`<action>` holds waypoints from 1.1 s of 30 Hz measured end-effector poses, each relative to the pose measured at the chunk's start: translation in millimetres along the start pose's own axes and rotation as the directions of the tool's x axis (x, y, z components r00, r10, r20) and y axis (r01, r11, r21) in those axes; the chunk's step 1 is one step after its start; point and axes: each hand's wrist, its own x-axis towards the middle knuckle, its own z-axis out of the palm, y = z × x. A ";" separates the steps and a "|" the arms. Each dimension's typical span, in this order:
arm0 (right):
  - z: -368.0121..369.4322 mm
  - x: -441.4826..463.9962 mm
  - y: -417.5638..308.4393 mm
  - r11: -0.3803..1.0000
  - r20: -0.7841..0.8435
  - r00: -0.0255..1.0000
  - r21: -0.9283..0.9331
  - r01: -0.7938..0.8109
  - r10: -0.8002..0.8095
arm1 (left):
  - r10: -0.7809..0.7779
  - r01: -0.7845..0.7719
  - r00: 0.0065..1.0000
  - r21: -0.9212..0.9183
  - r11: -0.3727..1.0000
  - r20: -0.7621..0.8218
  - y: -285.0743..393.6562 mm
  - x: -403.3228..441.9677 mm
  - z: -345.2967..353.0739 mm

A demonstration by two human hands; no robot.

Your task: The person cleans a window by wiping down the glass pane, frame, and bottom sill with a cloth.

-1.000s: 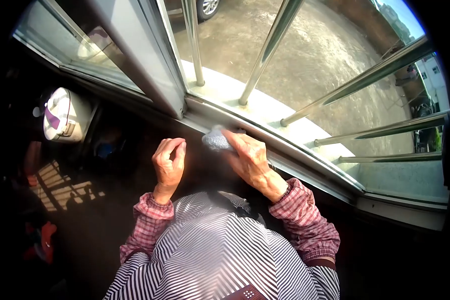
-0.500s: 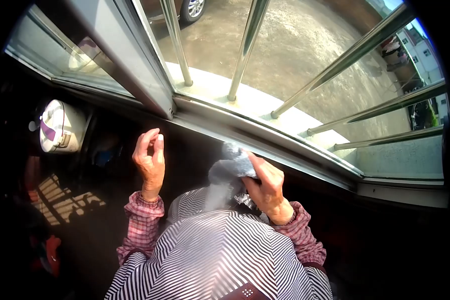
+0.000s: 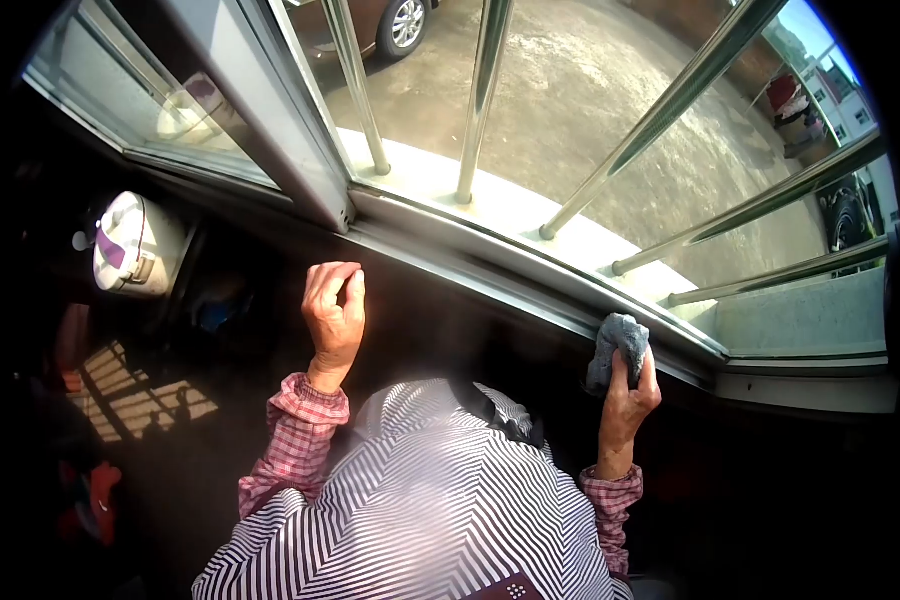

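In my right hand (image 3: 630,400) is a crumpled grey-blue cloth (image 3: 615,350), gripped between thumb and fingers. The cloth is at the inner edge of the window sill track (image 3: 490,275), toward its right end. My left hand (image 3: 334,315) is raised in front of the dark area below the sill, apart from it. Its fingers are curled in and pressed near the thumb, with nothing seen in them.
Metal bars (image 3: 480,110) stand outside the window, and a grey window frame post (image 3: 260,110) rises at left. A white rice cooker (image 3: 145,245) stands left of my left hand. Outside are a car wheel (image 3: 406,22) and paved ground (image 3: 570,90).
My right hand has carried the cloth to the right, from in front of my chest to the sill's right part. A pale dust-like haze near the cloth has faded. My left hand's fingers have closed more.
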 end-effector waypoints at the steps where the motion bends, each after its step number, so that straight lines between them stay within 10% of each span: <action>1: 12.0 2.7 3.6 0.993 0.055 0.995 -0.067 0.092 -0.089 | -0.036 0.036 0.999 0.000 0.999 -0.005 -2.4 -2.5 -4.8; 11: 203.3 39.2 -80.7 0.764 0.275 0.714 0.291 0.576 -0.643 | -0.176 0.176 0.984 0.028 0.984 -0.002 -10.3 -44.9 -41.5; 16: 267.9 27.7 -142.8 0.757 0.522 0.587 0.200 0.622 -0.619 | -0.225 0.227 0.974 0.059 0.972 -0.026 -19.1 -49.0 -58.6; 21: 256.8 26.7 -126.1 0.616 0.418 0.483 0.288 0.733 -0.770 | -0.234 0.235 0.972 -0.030 0.972 0.022 -22.4 -39.6 -52.8; 27: 162.7 21.7 -103.1 0.633 0.428 0.510 0.220 0.742 -0.746 | -0.010 0.009 1.000 -0.083 0.997 -0.016 -11.2 -1.7 -42.6; 29: 105.6 27.2 -80.6 0.810 0.604 0.564 0.270 0.520 -0.563 | -0.014 0.009 0.999 -0.108 0.994 -0.051 -11.0 2.5 -39.6; 33: 46.1 42.7 -93.8 0.949 0.343 0.900 0.253 0.187 -0.268 | -0.158 0.149 0.986 -0.169 0.974 -0.042 -21.1 -14.7 -31.4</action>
